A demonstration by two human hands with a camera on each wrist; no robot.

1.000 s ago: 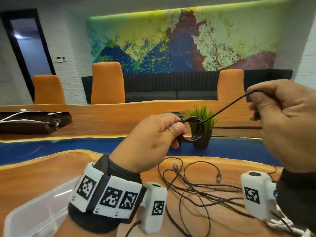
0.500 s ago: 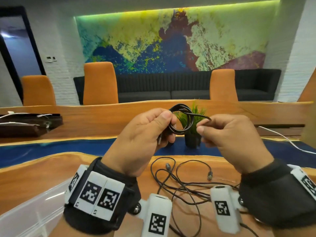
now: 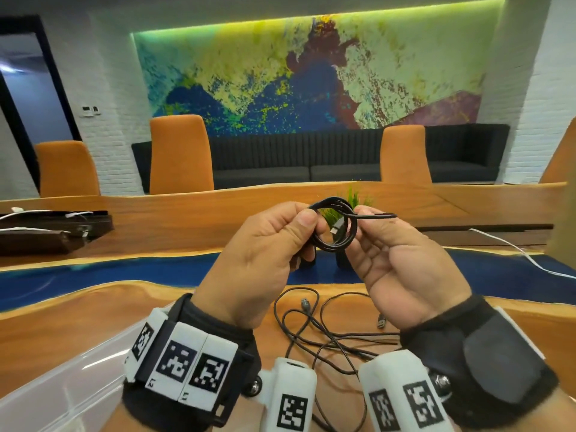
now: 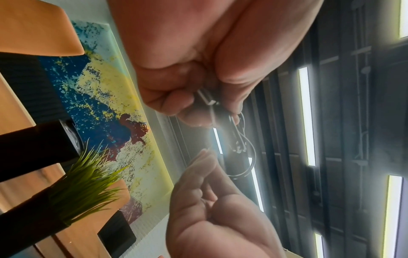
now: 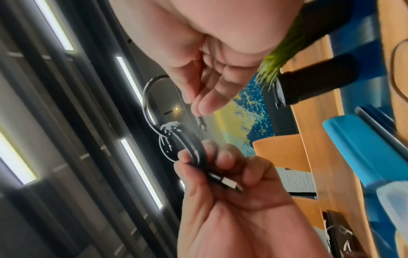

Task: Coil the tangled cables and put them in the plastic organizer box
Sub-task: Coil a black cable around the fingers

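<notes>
The coiled black cable point(image 3: 333, 227) is hanging in the air above the surface point(image 3: 62, 322), its ring standing upright between both hands. The left hand point(image 3: 258, 260) is pinching the coil's left side. The right hand point(image 3: 402, 260) is pinching the free tail, which is running rightward from the ring. The organizer box point(image 3: 56, 391) is lying near left, so the left hand is nearer.

The only readable marks are on the white tag blocks point(image 3: 184, 367) strapped to the left wrist: a small "L2" printed under 1 block and "L1" under the next. The black-and-white square codes on those blocks and on the white camera housings point(image 3: 291, 400) carry no legible writing. The small wall panel point(image 3: 90, 110) beside the doorway is too small to read.
</notes>
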